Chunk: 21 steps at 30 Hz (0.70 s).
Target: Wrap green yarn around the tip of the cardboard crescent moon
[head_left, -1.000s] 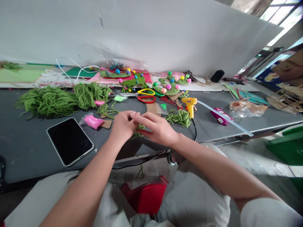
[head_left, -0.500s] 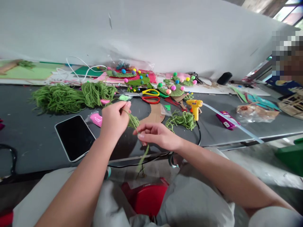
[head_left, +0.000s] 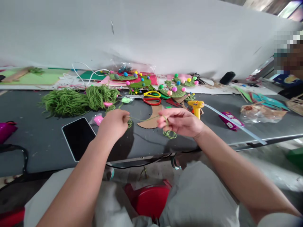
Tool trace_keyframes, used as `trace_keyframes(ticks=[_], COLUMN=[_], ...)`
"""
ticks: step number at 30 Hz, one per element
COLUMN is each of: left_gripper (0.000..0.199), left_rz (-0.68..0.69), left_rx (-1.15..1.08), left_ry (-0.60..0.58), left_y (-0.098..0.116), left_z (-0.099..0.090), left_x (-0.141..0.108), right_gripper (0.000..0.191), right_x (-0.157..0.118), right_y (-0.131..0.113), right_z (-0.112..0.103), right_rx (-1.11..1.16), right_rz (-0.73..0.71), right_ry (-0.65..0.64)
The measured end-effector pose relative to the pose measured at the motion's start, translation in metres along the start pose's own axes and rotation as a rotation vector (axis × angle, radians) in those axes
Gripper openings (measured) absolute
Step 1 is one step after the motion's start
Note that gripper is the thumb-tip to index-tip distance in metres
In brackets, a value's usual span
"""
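A strand of green yarn (head_left: 144, 120) stretches between my two hands above the table. My left hand (head_left: 115, 123) is closed on one end, and a small loose bunch hangs by its fingertips. My right hand (head_left: 181, 122) pinches the other part, with loops of yarn dangling below the fingers. Behind the strand lies a crescent-shaped piece of brown cardboard (head_left: 155, 115), partly covered by my right hand. Scissors (head_left: 151, 97) with yellow and red handles lie just beyond it. A large heap of green yarn (head_left: 65, 102) rests past my left hand.
A phone (head_left: 78, 138) lies left of my left forearm. The yellow glue gun (head_left: 196, 107) with a long glue stick stands beyond my right hand, near a purple packet (head_left: 230, 120). Green shapes with pom-poms (head_left: 174, 89) line the back. A red stool (head_left: 149, 200) shows below.
My hands have moved apart, the right one going right and up, drawing the yarn out between them. The strand that hung below my right hand is now loops near its fingers.
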<state>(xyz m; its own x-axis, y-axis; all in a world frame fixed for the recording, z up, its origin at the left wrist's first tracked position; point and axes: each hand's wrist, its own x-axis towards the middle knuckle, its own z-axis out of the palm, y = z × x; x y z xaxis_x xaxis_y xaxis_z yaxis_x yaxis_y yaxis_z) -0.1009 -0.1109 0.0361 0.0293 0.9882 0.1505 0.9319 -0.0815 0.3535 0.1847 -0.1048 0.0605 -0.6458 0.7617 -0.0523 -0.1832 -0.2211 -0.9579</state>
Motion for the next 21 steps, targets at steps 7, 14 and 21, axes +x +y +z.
trace_keyframes(ticks=[7,14,21], left_gripper=[0.049,0.029,0.046], left_rz=[0.384,0.170,0.103], left_rx=[-0.302,-0.394,0.021], left_ry=[0.094,0.171,-0.177], left_y=[0.026,0.036,0.063], left_z=[-0.016,0.024,0.051], left_x=[-0.015,0.021,0.025], right_gripper=[0.029,0.031,0.027], right_x=[0.014,0.003,-0.008], right_y=[0.009,-0.001,-0.006], right_z=[-0.003,-0.001,-0.004], right_rx=[-0.388,-0.209,-0.248], right_rz=[-0.267,-0.260,0.071], right_ry=[0.374,0.170,-0.201])
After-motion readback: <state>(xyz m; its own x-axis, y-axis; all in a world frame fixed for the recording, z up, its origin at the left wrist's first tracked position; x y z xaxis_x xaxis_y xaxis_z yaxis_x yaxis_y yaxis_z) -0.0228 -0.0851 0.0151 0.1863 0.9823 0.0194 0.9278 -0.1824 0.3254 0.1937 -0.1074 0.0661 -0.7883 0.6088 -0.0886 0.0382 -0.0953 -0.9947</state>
